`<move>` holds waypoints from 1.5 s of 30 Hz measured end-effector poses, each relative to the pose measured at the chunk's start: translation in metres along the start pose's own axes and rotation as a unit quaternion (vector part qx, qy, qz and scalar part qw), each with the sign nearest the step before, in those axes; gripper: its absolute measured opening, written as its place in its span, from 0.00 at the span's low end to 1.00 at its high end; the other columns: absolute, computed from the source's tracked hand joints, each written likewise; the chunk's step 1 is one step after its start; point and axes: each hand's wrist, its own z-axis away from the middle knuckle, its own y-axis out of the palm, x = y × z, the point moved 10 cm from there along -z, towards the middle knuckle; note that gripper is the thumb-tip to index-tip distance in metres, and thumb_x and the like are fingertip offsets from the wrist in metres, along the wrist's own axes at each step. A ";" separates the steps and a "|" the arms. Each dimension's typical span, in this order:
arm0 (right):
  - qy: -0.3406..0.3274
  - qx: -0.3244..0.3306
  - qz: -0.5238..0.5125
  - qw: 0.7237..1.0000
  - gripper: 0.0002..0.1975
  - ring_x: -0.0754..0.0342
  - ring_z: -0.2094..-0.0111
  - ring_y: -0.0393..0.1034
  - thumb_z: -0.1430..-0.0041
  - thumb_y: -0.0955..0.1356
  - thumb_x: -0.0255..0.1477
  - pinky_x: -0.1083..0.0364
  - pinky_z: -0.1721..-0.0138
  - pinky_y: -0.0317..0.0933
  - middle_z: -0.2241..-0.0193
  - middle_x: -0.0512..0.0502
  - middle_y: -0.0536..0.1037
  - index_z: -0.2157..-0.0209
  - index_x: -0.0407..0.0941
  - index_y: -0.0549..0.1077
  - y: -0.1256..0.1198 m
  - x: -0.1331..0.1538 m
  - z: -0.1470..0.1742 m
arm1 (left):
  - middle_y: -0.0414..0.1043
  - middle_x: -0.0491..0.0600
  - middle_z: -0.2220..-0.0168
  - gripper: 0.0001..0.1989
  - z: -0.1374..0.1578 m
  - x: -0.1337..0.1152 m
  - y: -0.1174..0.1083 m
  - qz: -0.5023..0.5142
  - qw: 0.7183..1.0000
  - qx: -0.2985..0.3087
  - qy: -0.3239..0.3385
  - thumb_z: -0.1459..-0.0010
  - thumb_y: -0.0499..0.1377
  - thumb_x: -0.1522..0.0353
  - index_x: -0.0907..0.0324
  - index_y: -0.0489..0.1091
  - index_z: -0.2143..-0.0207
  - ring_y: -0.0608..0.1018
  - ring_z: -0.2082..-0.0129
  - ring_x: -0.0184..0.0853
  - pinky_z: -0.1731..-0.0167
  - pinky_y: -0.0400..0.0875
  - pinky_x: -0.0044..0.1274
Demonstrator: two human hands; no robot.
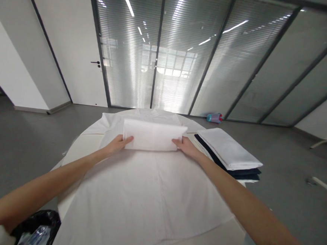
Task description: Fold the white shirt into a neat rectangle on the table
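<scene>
A folded white cloth (154, 136) is held up slightly over the table by both of my hands. My left hand (118, 144) grips its left end, thumb on the near face and fingers hidden behind. At the right end my right hand (187, 146) pinches it the same way, with the thumb in front. Beneath lies a large white cloth (136, 195), spread over the round table and lightly creased. Its far part bunches up behind the folded piece.
To the right, a stack of folded white and dark cloths (229, 147) sits at the table's edge. A bin with a black bag (54, 223) stands at the lower left. A colourful cylindrical item (214, 118) lies on the floor by the glass partition. Pale legs (325, 186) show far right.
</scene>
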 end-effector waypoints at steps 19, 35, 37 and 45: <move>-0.014 -0.130 0.369 0.920 0.27 0.39 0.38 0.59 0.32 0.63 0.35 0.39 0.39 0.50 0.35 0.34 0.62 0.34 0.47 0.60 0.022 0.063 -0.044 | 0.56 0.58 0.37 0.34 -0.048 -0.045 -0.021 -0.373 0.904 -0.170 0.124 0.45 0.64 0.63 0.54 0.60 0.37 0.67 0.39 0.49 0.44 0.66 0.40; -0.019 0.100 0.417 0.903 0.29 0.37 0.44 0.68 0.31 0.56 0.49 0.42 0.45 0.55 0.48 0.35 0.77 0.48 0.46 0.77 0.074 0.031 -0.119 | 0.76 0.60 0.53 0.30 -0.131 0.009 0.003 -0.435 0.900 -0.014 0.033 0.39 0.51 0.45 0.60 0.76 0.56 0.76 0.50 0.51 0.51 0.68 0.36; -0.018 0.101 0.409 0.907 0.29 0.39 0.45 0.69 0.31 0.57 0.50 0.43 0.46 0.56 0.48 0.36 0.77 0.47 0.46 0.76 0.068 0.027 -0.118 | 0.78 0.56 0.55 0.28 -0.130 0.007 0.001 -0.418 0.907 0.001 0.042 0.41 0.53 0.46 0.59 0.77 0.57 0.78 0.54 0.46 0.55 0.70 0.30; -0.121 -0.036 0.404 0.906 0.17 0.44 0.50 0.70 0.33 0.65 0.43 0.49 0.48 0.53 0.54 0.42 0.79 0.54 0.45 0.74 0.020 0.102 -0.114 | 0.79 0.49 0.58 0.15 -0.101 -0.086 -0.032 -0.396 0.881 -0.150 0.209 0.40 0.61 0.55 0.55 0.74 0.59 0.78 0.57 0.42 0.58 0.68 0.28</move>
